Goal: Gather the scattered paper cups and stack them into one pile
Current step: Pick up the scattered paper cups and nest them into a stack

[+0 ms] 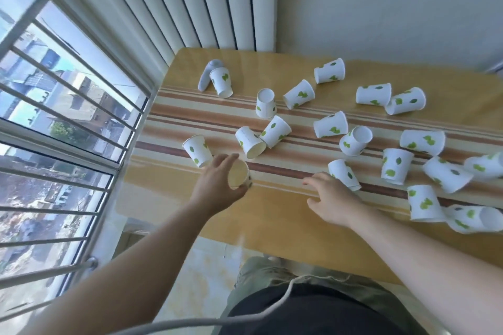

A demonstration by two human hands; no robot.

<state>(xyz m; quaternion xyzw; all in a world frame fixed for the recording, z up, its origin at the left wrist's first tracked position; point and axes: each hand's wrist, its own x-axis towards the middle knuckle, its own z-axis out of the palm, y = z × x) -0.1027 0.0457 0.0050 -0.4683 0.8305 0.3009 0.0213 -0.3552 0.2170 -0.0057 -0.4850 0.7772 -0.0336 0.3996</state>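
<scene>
Several white paper cups with green leaf prints lie scattered over the wooden table (272, 231), most on their sides. My left hand (217, 185) grips an upright paper cup (239, 174) near the table's left front, its open mouth facing up. Just left of it stands an upside-down cup (197, 150). My right hand (332, 196) hovers with fingers spread beside a tipped cup (344, 174), touching or almost touching its side. More cups lie at the centre (275, 131) and far right (423, 202).
A light grey handheld object (208, 73) lies at the table's back left, against a cup. A barred window (54, 117) runs along the left, white vertical blinds (190, 0) hang behind. A striped band crosses the tabletop. A white cable hangs by my body.
</scene>
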